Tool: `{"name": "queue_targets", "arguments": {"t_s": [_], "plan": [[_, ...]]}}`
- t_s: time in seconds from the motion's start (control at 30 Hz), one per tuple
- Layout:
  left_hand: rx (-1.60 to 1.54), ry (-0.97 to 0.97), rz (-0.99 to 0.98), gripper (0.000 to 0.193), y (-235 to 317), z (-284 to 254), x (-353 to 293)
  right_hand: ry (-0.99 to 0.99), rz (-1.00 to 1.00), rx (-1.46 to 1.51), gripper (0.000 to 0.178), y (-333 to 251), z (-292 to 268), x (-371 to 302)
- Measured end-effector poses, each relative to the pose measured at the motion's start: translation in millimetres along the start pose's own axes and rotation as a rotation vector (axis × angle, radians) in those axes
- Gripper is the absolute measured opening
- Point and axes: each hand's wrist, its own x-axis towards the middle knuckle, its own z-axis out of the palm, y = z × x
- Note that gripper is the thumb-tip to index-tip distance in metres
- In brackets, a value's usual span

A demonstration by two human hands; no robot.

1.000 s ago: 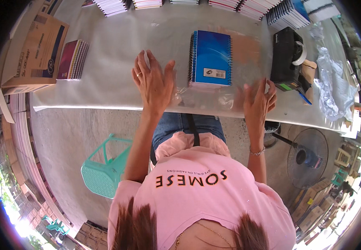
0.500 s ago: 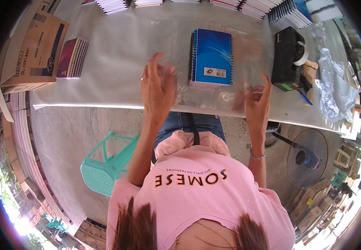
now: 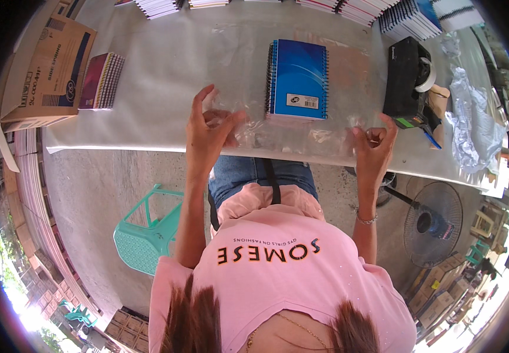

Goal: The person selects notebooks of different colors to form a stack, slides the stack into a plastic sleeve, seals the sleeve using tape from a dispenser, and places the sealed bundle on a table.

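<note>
A stack of blue spiral notebooks [image 3: 298, 76] lies on a clear plastic sheet [image 3: 248, 120], with wire coils showing along both sides. My left hand [image 3: 210, 129] pinches the sheet left of the stack, its index finger raised. To the right, my right hand [image 3: 375, 144] has thumb and fingers closed on the sheet's other near corner. Between the hands the plastic is crinkled and catches the light. Its exact edges are hard to make out.
A black tape dispenser [image 3: 404, 82] and crumpled plastic [image 3: 472, 117] are at the right. Maroon notebooks [image 3: 101, 81] stand by a cardboard box [image 3: 54, 67] at the left. More notebook stacks [image 3: 407, 20] line the far side. A green stool [image 3: 148, 235] and a fan [image 3: 432, 223] stand below the table.
Both hands have moved apart, the left outward to the left, the right outward to the right. The plastic between them is drawn wider, and the fingers have closed on it.
</note>
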Motion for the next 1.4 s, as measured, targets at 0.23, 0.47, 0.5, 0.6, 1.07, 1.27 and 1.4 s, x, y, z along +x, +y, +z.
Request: {"name": "queue_targets", "arguments": {"t_s": [0.23, 0.47, 0.5, 0.6, 1.07, 1.27, 1.4], "plan": [[-0.168, -0.129, -0.07, 0.059, -6, -8, -7, 0.018, -0.114, -0.074, 0.012, -1, -2, 0], [-0.158, -0.225, -0.102, 0.038, -6, -17, -6, -0.134, 0.08, -0.068, 0.01, -9, -2, -1], [-0.143, -0.239, -0.079, 0.039, -9, -20, -5, -0.093, -0.029, -0.119, 0.01, -5, -3, 0], [-0.095, -0.279, -0.024, 0.042, -16, -26, 5, -0.056, -0.336, -0.345, 0.008, 0, -9, 8], [0.048, -0.357, 0.019, 0.056, 10, -19, 86, -0.238, -0.219, -0.389, 0.022, -27, 10, 59], [-0.002, -0.484, 0.064, 0.044, 6, -14, 91, -0.368, -0.02, -0.029, 0.025, -33, 15, 76], [-0.001, -0.524, 0.105, 0.043, 22, -12, 81, -0.011, -0.497, -0.384, 0.025, -9, 11, 91]]}}
